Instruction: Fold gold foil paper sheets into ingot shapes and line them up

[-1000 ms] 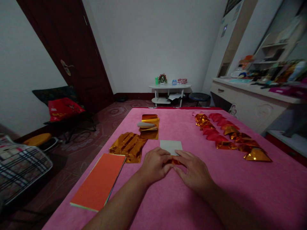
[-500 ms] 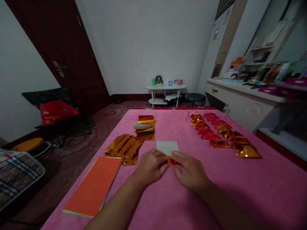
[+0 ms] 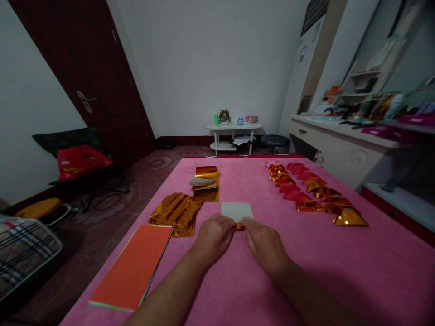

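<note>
On the pink cloth (image 3: 234, 290), orange paper (image 3: 132, 267) is stacked at near left, likely for easy reach. The gold near edge of a pale sheet (image 3: 237, 210) is pinched at each end by the left hand (image 3: 215, 236) and right hand (image 3: 265, 242), fingers curled, apparently to keep it even. Crinkled foil (image 3: 175, 213) is laid left; folded pieces (image 3: 315, 184) are ranked at right.

Glossy, creased gold foil sheets (image 3: 174, 212) gleam beside the smooth, matt orange rectangular paper stack (image 3: 134, 265); the pink tablecloth (image 3: 238, 285) looks soft, matt; and here's a pale rectangular papery sheet (image 3: 237, 210), dull above shiny gold foil (image 3: 239, 226)!
</note>
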### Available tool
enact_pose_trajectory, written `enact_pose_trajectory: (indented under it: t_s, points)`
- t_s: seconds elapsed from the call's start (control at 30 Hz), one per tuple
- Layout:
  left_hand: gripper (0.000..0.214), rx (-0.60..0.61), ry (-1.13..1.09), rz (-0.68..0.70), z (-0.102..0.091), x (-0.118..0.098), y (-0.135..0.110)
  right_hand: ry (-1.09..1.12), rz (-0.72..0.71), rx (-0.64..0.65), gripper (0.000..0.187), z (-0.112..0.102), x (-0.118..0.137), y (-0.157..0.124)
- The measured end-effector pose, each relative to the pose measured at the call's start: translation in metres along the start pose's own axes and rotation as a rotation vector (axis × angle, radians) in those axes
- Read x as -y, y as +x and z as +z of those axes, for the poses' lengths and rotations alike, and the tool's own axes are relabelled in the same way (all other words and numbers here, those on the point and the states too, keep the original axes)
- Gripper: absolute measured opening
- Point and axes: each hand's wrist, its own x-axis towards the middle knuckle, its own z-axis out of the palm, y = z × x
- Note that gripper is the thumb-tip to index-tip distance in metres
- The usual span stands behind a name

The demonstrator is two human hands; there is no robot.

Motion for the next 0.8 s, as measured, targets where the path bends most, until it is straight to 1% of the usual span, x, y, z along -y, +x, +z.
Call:
enact_pose_trajectory:
  t_s: [0.1,0.2,0.3,0.43,0.5,0.6,0.7,0.8]
  points:
    - [0.021,-0.009,0.042,0.059,0.003,0.0,0.0,-0.001,-0.047,-0.115,0.025,0.003,-0.003,-0.002]
    - [0.018,-0.021,0.112,0.103,0.006,-0.001,-0.002,-0.006,-0.144,-0.224,0.026,0.004,-0.001,-0.002]
    - [0.014,-0.038,0.131,0.141,0.006,-0.003,-0.004,0.023,-0.172,-0.22,0.025,0.001,-0.002,-0.001]
    - [0.014,-0.111,0.057,0.126,0.001,0.001,-0.006,0.114,-0.125,-0.187,0.021,-0.007,-0.013,-0.001]
    - [0.017,-0.169,-0.015,0.074,-0.002,0.004,-0.007,0.206,-0.079,-0.196,0.022,-0.009,-0.021,-0.002]
    - [0.022,-0.257,-0.175,-0.056,-0.004,0.007,-0.006,0.376,-0.015,-0.209,0.021,-0.01,-0.028,-0.002]
    - [0.027,-0.313,-0.366,-0.215,-0.004,0.006,-0.004,0.551,0.068,-0.206,0.023,-0.009,-0.027,-0.003]
    - [0.028,-0.35,-0.556,-0.343,-0.003,0.004,-0.001,0.724,0.201,-0.191,0.03,-0.009,-0.024,-0.004]
